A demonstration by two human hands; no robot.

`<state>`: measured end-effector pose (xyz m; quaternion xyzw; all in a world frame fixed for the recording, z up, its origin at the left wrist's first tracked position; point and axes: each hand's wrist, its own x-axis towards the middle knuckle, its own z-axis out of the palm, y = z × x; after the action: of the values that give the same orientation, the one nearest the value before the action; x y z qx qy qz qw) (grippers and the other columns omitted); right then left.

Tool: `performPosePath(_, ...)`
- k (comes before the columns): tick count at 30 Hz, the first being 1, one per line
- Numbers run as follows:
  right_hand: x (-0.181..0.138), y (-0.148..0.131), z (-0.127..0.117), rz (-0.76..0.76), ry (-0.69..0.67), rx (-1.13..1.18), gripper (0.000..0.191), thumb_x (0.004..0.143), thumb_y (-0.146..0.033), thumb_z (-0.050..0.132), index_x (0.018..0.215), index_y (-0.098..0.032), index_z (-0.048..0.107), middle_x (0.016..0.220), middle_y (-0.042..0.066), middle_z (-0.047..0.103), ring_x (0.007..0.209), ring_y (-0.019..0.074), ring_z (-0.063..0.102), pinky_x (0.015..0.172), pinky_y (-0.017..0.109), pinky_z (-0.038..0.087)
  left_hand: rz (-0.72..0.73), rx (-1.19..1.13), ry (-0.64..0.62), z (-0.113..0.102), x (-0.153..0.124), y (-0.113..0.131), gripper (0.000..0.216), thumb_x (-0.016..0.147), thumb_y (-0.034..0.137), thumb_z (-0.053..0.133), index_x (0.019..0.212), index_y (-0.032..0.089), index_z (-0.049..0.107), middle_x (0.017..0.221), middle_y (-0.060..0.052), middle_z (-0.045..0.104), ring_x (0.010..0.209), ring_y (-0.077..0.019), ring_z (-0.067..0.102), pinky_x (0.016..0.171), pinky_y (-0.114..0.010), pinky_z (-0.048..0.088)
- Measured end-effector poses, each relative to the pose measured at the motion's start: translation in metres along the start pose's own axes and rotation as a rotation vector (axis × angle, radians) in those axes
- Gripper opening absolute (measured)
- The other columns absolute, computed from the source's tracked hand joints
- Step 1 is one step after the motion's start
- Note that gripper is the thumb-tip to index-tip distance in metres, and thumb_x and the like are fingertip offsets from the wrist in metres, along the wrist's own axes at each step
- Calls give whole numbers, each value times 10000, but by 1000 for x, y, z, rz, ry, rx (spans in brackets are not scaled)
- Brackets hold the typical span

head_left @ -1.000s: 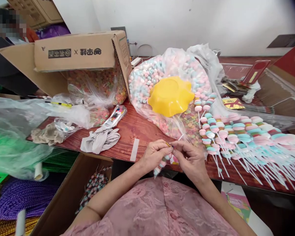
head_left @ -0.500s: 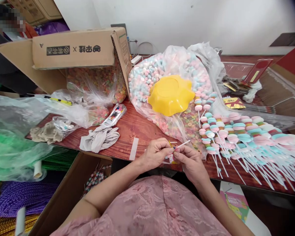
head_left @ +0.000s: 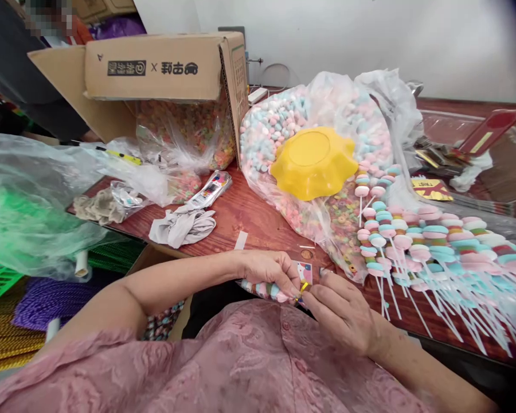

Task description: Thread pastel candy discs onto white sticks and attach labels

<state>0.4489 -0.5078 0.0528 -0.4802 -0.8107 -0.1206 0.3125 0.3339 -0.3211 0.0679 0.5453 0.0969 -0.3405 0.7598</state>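
My left hand (head_left: 275, 272) is closed at the end of a wrapped candy skewer (head_left: 264, 291), a row of pink, blue and brown pieces lying sideways below the wrist. A short shiny yellow twist tie (head_left: 304, 286) sticks up between my fingertips, with a small blue bit beside it. Pinched against the same spot, my right hand (head_left: 341, 310) grips the tie; its fingertips partly hide it. Behind the hands a printed card (head_left: 303, 272) lies at the table edge. Unwrapped candy skewers (head_left: 430, 241) with white sticks are piled to the right.
A yellow wavy bowl (head_left: 313, 163) sits upside down on a large bag of pink and blue candies (head_left: 279, 117). An open cardboard box (head_left: 155, 66) stands back left, grey gloves (head_left: 183, 226) before it. A person (head_left: 34, 74) is at the far left.
Both hands have come down and closer to my body, and the candy skewer now shows below my left hand. The white stick seen between the fingers is out of sight. The view has shifted left.
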Motion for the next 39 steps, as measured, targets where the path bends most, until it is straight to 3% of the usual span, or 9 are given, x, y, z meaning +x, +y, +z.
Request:
performPosePath(8,-6,3,11,-35,-64,28,264,896,-84,449,1052,-165,646,704,50,618,600,164,473,524,328,356,-58,205,-160,-7,5,5,128,633,293,785,598,201,704,529,-4,594,369,-78,428,293,-160,294)
performPosePath(14,-4,0,9,-38,-56,32,212,869,-79,473,978,-162,634,695,49,615,589,167,479,538,332,351,-78,257,-277,-23,6,11,199,551,333,878,647,207,759,640,-57,699,526,-183,624,386,-248,459)
performPosePath(19,2,-6,-4,-26,-77,34,184,860,-88,508,943,-197,631,638,11,568,562,154,469,526,323,337,-13,383,-147,-44,-18,30,268,537,407,876,687,211,771,664,-46,716,602,-207,646,551,-311,522)
performPosePath(25,11,9,7,152,-56,89,207,880,-84,432,849,-199,602,678,25,579,634,165,532,589,305,415,541,1070,384,20,-60,67,40,693,207,736,696,246,738,784,-43,668,786,-196,590,783,-309,467)
performPosePath(29,22,31,8,485,156,227,192,900,-134,470,749,-202,567,655,-1,571,601,131,524,580,270,403,582,1324,133,51,-44,39,125,775,280,675,668,215,664,813,-69,629,778,-202,541,764,-324,454)
performPosePath(31,32,30,6,638,286,329,184,888,-156,512,720,-198,574,643,-12,576,588,118,529,581,259,407,544,1246,162,40,-26,18,167,809,335,641,725,193,665,827,-67,630,768,-195,543,732,-312,457)
performPosePath(34,47,11,8,803,434,561,168,844,-162,544,687,-198,589,638,-23,581,591,114,540,582,246,431,521,793,515,11,-11,0,239,902,300,500,813,183,688,777,-39,627,762,-180,573,713,-286,470)
performPosePath(36,57,-4,18,847,473,751,154,819,-163,543,675,-200,583,627,-31,577,568,107,531,549,230,432,542,456,706,-3,-9,-3,236,881,369,562,847,183,704,746,-19,630,724,-174,580,677,-274,479)
performPosePath(39,63,-9,40,807,494,730,171,832,-207,542,661,-195,541,628,-21,585,587,110,556,584,226,467,577,202,816,-14,-7,-5,330,752,403,751,1012,202,716,933,-32,687,922,-217,626,783,-288,510)
